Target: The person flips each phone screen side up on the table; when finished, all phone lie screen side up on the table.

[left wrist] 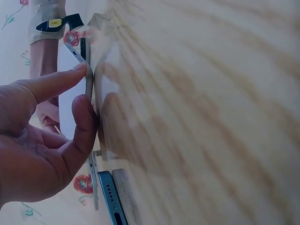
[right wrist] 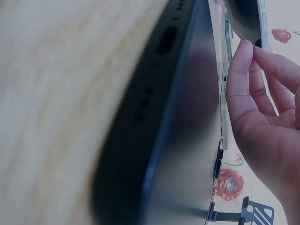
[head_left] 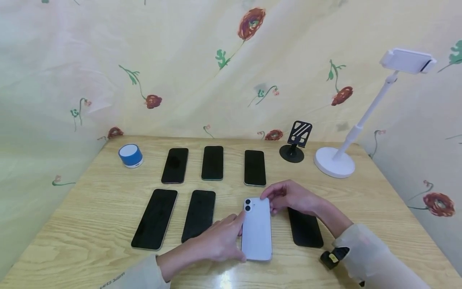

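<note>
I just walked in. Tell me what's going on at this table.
A person is handling a pale phone, back upward, with both hands. The left hand grips its left edge, while the right hand pinches it near the upper right corner. It looks tilted, at least partly off the table. Six other phones lie around it with dark screens up, one partly hidden by the right arm. A black stand and a white stand stand behind, unused.

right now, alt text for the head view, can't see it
Someone's left hand and right hand hold a white phone, back up, at a wooden table. Six dark phones lie nearby; toward the back are a blue cylinder, black stand and white stand.
</note>
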A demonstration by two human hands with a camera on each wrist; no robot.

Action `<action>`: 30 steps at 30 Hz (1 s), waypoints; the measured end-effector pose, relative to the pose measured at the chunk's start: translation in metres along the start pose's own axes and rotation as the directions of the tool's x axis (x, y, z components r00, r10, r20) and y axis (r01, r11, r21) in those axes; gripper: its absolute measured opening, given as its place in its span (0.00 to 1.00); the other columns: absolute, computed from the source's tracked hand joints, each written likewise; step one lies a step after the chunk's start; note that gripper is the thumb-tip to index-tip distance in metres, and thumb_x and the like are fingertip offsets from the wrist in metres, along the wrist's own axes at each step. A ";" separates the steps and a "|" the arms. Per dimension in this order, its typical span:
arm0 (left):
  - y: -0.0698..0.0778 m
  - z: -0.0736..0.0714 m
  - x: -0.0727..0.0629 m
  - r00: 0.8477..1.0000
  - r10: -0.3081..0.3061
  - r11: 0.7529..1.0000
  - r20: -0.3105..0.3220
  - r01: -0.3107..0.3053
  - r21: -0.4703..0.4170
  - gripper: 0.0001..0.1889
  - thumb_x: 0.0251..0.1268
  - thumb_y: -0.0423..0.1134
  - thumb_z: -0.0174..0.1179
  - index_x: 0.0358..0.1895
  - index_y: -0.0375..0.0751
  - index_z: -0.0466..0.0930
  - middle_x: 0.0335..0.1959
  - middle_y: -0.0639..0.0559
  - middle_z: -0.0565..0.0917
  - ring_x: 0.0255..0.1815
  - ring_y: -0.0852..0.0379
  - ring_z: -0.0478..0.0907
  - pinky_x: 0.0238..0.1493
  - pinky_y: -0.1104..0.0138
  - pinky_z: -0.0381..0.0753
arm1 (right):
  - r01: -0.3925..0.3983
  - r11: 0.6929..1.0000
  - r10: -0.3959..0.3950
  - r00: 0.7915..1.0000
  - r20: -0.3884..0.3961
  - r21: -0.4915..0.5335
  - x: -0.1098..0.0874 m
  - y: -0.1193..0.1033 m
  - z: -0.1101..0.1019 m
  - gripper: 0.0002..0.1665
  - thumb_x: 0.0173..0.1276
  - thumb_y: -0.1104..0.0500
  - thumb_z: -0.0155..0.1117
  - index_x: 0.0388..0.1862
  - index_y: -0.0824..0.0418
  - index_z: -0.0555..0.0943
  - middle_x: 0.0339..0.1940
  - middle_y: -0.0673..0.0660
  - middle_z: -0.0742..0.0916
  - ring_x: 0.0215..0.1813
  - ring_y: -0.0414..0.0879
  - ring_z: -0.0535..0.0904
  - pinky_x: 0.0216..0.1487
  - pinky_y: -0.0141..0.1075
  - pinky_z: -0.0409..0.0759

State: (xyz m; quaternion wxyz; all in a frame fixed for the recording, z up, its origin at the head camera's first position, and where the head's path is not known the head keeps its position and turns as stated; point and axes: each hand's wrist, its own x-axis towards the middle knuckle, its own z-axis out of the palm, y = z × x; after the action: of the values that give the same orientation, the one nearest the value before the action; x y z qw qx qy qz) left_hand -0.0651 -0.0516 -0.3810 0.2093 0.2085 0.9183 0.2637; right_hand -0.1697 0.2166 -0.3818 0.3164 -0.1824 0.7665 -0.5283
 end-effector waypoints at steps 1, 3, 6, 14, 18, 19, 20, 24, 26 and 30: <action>0.000 0.000 0.000 1.000 0.000 1.000 0.004 0.000 -0.006 0.63 0.47 0.47 0.86 0.85 0.37 0.54 0.50 0.54 0.80 0.46 0.62 0.77 0.57 0.62 0.79 | 0.001 1.000 -0.001 1.000 -0.003 -0.002 0.000 0.000 0.000 0.19 0.71 0.72 0.64 0.60 0.72 0.83 0.51 0.62 0.89 0.42 0.50 0.86 0.47 0.37 0.88; 0.001 -0.001 0.001 1.000 -0.002 1.000 0.015 0.003 -0.018 0.63 0.48 0.46 0.86 0.85 0.38 0.55 0.50 0.54 0.80 0.45 0.62 0.77 0.53 0.64 0.80 | 0.006 1.000 -0.006 1.000 -0.006 -0.010 0.000 0.000 0.000 0.19 0.71 0.71 0.64 0.60 0.72 0.83 0.52 0.62 0.89 0.42 0.50 0.86 0.48 0.37 0.88; 0.002 -0.001 0.001 1.000 -0.004 1.000 0.030 0.005 -0.027 0.61 0.48 0.46 0.85 0.85 0.40 0.56 0.50 0.54 0.80 0.44 0.62 0.77 0.49 0.66 0.79 | 0.007 1.000 -0.007 1.000 -0.007 -0.020 -0.001 -0.001 -0.001 0.19 0.72 0.71 0.65 0.60 0.72 0.83 0.52 0.62 0.88 0.42 0.50 0.86 0.48 0.37 0.89; 0.003 -0.006 0.002 0.997 0.012 0.999 0.076 -0.008 -0.053 0.59 0.48 0.50 0.85 0.83 0.40 0.60 0.48 0.56 0.79 0.45 0.64 0.75 0.48 0.69 0.78 | 0.015 0.999 -0.015 1.000 0.002 -0.038 -0.001 -0.005 -0.003 0.19 0.72 0.70 0.64 0.60 0.71 0.83 0.55 0.64 0.88 0.44 0.50 0.86 0.49 0.38 0.89; 0.001 -0.010 0.001 0.993 0.035 0.991 0.116 -0.020 -0.129 0.56 0.53 0.55 0.82 0.83 0.42 0.61 0.50 0.56 0.79 0.46 0.65 0.75 0.48 0.71 0.78 | 0.021 0.998 -0.020 1.000 0.014 -0.051 -0.002 -0.007 -0.004 0.19 0.72 0.70 0.64 0.61 0.71 0.83 0.55 0.64 0.88 0.45 0.51 0.86 0.49 0.39 0.89; 0.001 -0.011 0.000 0.992 0.041 0.988 0.122 -0.022 -0.151 0.56 0.55 0.56 0.81 0.83 0.42 0.61 0.49 0.56 0.78 0.45 0.65 0.75 0.47 0.72 0.78 | 0.023 0.998 -0.022 1.000 0.017 -0.052 -0.002 -0.007 -0.004 0.19 0.72 0.70 0.64 0.61 0.71 0.83 0.55 0.64 0.88 0.45 0.51 0.86 0.49 0.39 0.89; 0.001 -0.011 0.000 0.991 0.048 0.986 0.128 -0.026 -0.166 0.55 0.56 0.58 0.79 0.83 0.42 0.61 0.49 0.56 0.78 0.45 0.65 0.74 0.45 0.72 0.77 | 0.022 0.998 -0.022 1.000 0.017 -0.054 -0.002 -0.008 -0.004 0.19 0.72 0.69 0.64 0.61 0.71 0.83 0.55 0.64 0.88 0.45 0.51 0.86 0.49 0.39 0.89; 0.002 -0.013 -0.001 0.988 0.058 0.978 0.140 -0.028 -0.205 0.53 0.61 0.60 0.75 0.84 0.44 0.59 0.47 0.56 0.76 0.43 0.63 0.73 0.43 0.71 0.75 | 0.019 0.998 -0.018 1.000 0.015 -0.066 -0.002 -0.010 -0.005 0.19 0.72 0.69 0.65 0.61 0.71 0.83 0.55 0.64 0.89 0.46 0.51 0.87 0.49 0.38 0.89; 0.003 -0.014 -0.001 0.988 0.067 0.977 0.137 -0.037 -0.211 0.52 0.62 0.60 0.74 0.84 0.43 0.59 0.47 0.55 0.76 0.43 0.63 0.73 0.43 0.71 0.75 | 0.019 0.996 -0.018 1.000 0.013 -0.086 -0.003 -0.012 -0.006 0.19 0.73 0.69 0.65 0.61 0.70 0.84 0.54 0.64 0.89 0.46 0.51 0.86 0.49 0.38 0.89; 0.004 -0.014 -0.001 0.989 0.088 0.976 0.120 -0.062 -0.210 0.52 0.63 0.59 0.74 0.84 0.42 0.59 0.45 0.55 0.76 0.42 0.63 0.73 0.41 0.71 0.75 | 0.028 0.992 -0.026 0.999 0.020 -0.119 -0.002 -0.016 -0.005 0.19 0.73 0.68 0.65 0.61 0.70 0.84 0.53 0.62 0.89 0.45 0.51 0.86 0.48 0.37 0.88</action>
State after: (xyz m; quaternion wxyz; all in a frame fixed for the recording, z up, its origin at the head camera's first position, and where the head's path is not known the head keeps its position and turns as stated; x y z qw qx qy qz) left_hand -0.0699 -0.0552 -0.3675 0.2783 0.2369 0.8621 0.3510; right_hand -0.1725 0.2157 -0.3645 0.3047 -0.2160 0.7914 -0.4839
